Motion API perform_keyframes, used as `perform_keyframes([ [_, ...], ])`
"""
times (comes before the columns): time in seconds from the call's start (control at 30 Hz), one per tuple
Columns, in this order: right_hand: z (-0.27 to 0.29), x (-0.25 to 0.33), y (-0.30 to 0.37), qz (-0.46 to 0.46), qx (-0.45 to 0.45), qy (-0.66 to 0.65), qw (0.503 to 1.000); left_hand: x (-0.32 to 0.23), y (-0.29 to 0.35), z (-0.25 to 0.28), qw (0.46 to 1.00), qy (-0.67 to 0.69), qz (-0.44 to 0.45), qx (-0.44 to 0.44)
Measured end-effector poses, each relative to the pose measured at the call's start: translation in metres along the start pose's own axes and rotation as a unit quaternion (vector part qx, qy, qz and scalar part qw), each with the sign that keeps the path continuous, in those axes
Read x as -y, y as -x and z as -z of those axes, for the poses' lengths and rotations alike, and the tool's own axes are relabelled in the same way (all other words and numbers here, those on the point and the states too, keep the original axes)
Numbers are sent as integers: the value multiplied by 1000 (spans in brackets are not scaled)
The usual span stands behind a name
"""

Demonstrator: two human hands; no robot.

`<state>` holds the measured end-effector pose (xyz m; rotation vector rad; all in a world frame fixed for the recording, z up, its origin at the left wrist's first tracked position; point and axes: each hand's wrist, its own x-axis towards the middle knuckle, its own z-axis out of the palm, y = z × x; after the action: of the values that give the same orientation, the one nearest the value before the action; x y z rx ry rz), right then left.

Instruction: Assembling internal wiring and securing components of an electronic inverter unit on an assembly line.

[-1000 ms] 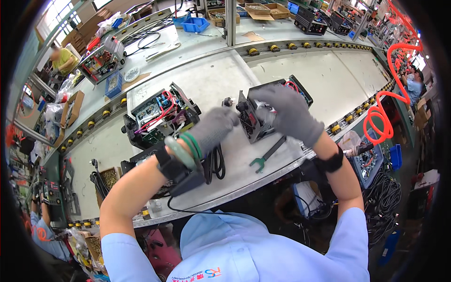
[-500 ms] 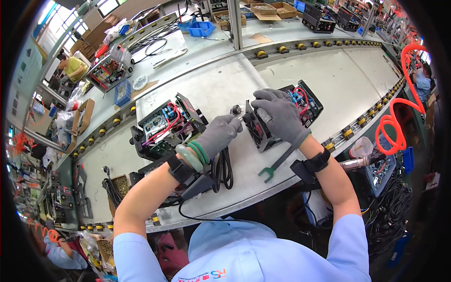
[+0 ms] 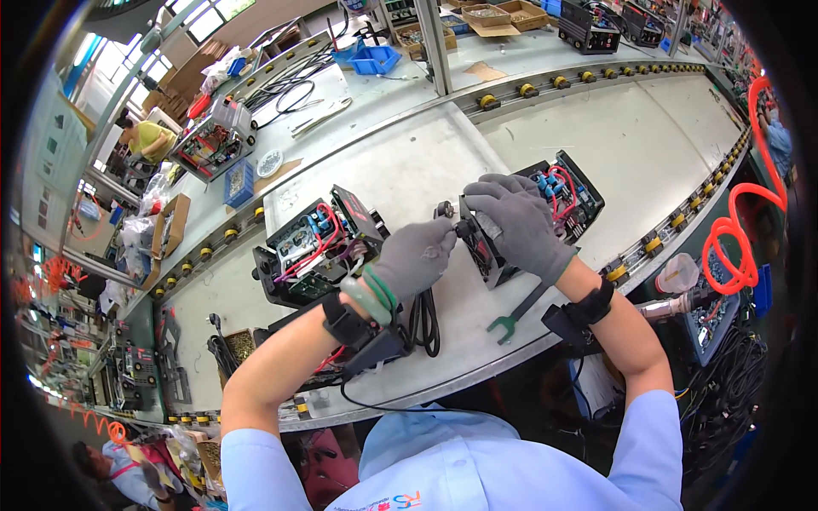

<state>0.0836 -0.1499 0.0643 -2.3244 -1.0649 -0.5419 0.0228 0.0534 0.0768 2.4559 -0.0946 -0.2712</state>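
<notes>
Grey-gloved hands, L [image 3: 415,255] pinching small knob [image 3: 444,209], R [image 3: 516,223] clamped over black unit [image 3: 528,217], front mostly hidden.

Left of centre sits a second open black electronics unit [image 3: 311,247] with red wiring. A green open-ended spanner [image 3: 518,312] lies near the bench's lower edge, a coiled black cable [image 3: 423,319] left of it. Upper centre — a blue bin [image 3: 377,60]. An orange coiled hose [image 3: 740,230] hangs at the right edge — a clear cup [image 3: 679,273] beside it.
</notes>
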Motion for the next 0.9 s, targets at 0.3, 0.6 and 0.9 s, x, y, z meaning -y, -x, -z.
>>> perform_keyframes([
  [0.3, 6, -4, -2, 15, 4, -32, 999, -15, 3, 25, 960, 237, 64, 138],
  [0.6, 16, -24, -11, 26, 137, 19, 990, -11, 11, 16, 939, 251, 192, 133],
  [0.9, 20, -32, -14, 32, 174, -74, 981, -27, -32, 9, 858, 415, 277, 122],
])
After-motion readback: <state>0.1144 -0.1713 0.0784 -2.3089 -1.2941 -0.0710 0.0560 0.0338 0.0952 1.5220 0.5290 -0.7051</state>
